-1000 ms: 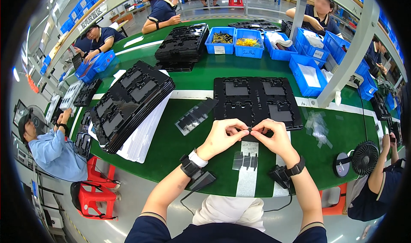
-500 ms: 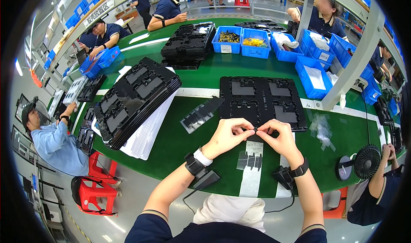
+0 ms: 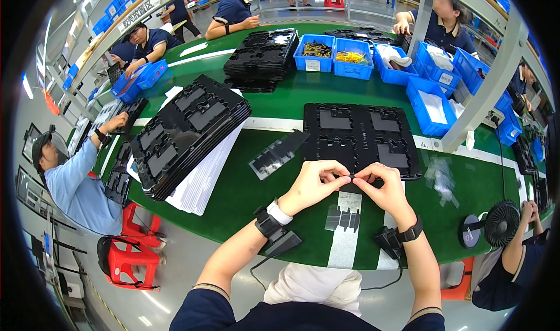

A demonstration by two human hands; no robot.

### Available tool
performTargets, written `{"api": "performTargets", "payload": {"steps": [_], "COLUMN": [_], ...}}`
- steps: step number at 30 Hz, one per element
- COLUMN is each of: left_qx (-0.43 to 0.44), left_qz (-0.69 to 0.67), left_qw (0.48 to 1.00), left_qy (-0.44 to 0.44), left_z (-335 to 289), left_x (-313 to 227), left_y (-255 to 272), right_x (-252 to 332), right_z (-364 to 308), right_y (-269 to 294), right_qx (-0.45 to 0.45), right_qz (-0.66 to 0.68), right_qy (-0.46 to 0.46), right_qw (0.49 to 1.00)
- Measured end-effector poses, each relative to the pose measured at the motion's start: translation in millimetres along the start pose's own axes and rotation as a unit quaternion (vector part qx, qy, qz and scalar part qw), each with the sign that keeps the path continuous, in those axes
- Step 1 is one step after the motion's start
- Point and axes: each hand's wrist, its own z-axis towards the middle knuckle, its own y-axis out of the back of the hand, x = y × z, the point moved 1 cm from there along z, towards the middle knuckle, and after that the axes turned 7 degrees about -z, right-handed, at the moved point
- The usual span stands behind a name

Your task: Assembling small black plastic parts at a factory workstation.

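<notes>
Both hands meet fingertip to fingertip at the near edge of a black molded tray (image 3: 361, 134). My left hand (image 3: 318, 182) and my right hand (image 3: 382, 185) are each closed in a pinch on a tiny dark piece between them, too small to name. Just below, a strip of clear film with dark tabs (image 3: 342, 219) lies on a white band of the green table. Left of the tray rests a sheet of dark and clear film pieces (image 3: 277, 156). Clear film scraps (image 3: 441, 179) are scattered to the right.
Stacked black trays (image 3: 189, 132) lie on white sheets at left, with another tray stack (image 3: 261, 57) farther back. Blue bins (image 3: 353, 68) line the far side. A metal post (image 3: 487, 86) and a small black fan (image 3: 500, 223) stand at right. Co-workers sit around the table.
The view has shifted slightly; my hands keep their pinch at the tray's near edge. At the left, the co-worker in light blue has raised an arm toward the trays.
</notes>
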Motion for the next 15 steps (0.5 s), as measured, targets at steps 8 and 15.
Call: {"api": "performTargets", "payload": {"steps": [8, 15], "left_qx": [-0.002, -0.003], "left_qz": [0.002, -0.008], "left_qw": [1.0, 1.0], "left_qy": [0.001, 0.002], "left_z": [-0.2, 0.6], "left_x": [-0.8, -0.4], "left_y": [0.4, -0.9], "right_x": [-0.7, -3.5], "right_z": [1.4, -1.2], "right_y": [0.1, -1.1], "right_qx": [-0.005, -0.016], "right_qz": [-0.013, -0.01], "right_qy": [0.004, 0.032], "right_qw": [1.0, 0.999]}}
